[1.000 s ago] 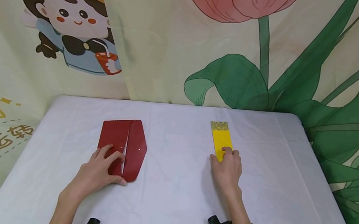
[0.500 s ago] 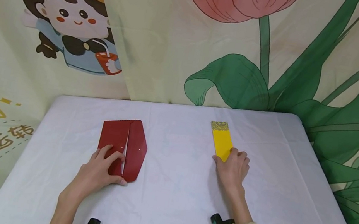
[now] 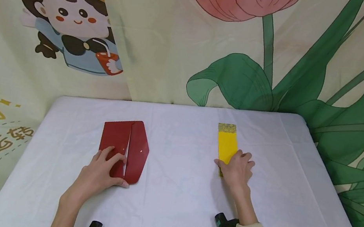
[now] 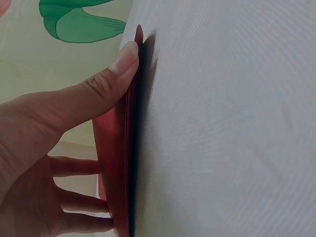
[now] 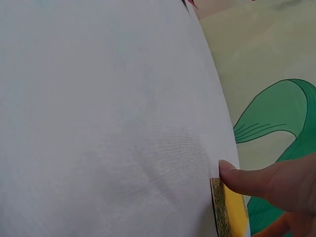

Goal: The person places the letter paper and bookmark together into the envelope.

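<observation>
A dark red envelope (image 3: pixel 116 135) lies on the white-covered table at the left, its pointed flap (image 3: pixel 138 150) toward the right and a narrow pale gap beside it. My left hand (image 3: pixel 97 173) rests on it, fingers spread over the body and thumb at the near edge; the left wrist view shows the thumb (image 4: pixel 106 81) on the red edge. To the right lies a yellow strip (image 3: pixel 227 141) with gold glittery ends. My right hand (image 3: pixel 238 172) pinches its near half between thumb and fingers, covering part of it. In the right wrist view the thumb (image 5: pixel 247 180) presses its side.
A white cloth (image 3: pixel 167 206) covers the table. Behind stands a printed fabric backdrop (image 3: pixel 164 47) with tulips and a cartoon figure. Black camera mounts (image 3: pixel 226 222) sit at both wrists.
The yellow strip has turned straighter, its far end shifting right, and its near glittery end now shows beneath my right hand. That hand has moved slightly right. My left hand and the envelope stay put.
</observation>
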Demonstrator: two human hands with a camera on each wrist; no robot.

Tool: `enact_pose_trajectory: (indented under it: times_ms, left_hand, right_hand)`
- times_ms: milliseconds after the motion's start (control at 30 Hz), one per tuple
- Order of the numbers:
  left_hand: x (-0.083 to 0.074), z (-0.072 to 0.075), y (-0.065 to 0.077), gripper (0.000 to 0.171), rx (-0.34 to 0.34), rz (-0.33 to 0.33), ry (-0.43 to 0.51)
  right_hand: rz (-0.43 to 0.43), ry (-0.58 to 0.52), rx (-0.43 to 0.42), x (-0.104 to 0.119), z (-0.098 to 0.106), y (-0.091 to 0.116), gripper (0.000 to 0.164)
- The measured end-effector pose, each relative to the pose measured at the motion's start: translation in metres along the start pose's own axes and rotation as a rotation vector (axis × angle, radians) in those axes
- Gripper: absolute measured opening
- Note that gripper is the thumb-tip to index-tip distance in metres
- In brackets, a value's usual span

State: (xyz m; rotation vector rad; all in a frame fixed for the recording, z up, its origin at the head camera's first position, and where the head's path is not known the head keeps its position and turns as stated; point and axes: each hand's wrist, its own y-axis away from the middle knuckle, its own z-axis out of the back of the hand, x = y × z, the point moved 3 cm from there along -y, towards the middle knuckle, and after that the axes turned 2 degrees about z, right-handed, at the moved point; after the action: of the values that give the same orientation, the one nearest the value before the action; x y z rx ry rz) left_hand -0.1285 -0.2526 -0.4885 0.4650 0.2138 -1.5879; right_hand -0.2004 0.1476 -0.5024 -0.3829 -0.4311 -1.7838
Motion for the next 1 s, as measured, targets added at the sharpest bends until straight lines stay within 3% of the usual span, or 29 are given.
enact_pose_trajectory:
  times_ms: [233, 533, 733, 1000]
  left_hand:
    - [0.000, 0.001, 0.000, 0.065, -0.002, -0.004, -0.004]
    - [0.000, 0.000, 0.000, 0.066, -0.001, -0.002, -0.001]
    - [0.002, -0.001, -0.001, 0.065, -0.005, -0.004, -0.001]
    - [0.002, -0.001, -0.001, 0.066, -0.008, -0.009, 0.000]
  right_hand:
    - [-0.001, -0.031, 0.022, -0.003, 0.001, -0.002, 0.078]
    - [0.023, -0.095, -0.003, -0.005, 0.002, -0.002, 0.058]
    - [0.015, -0.160, -0.001, -0.007, 0.004, -0.001, 0.061]
    - [-0.078, -0.368, 0.047, -0.012, 0.007, 0.000, 0.052]
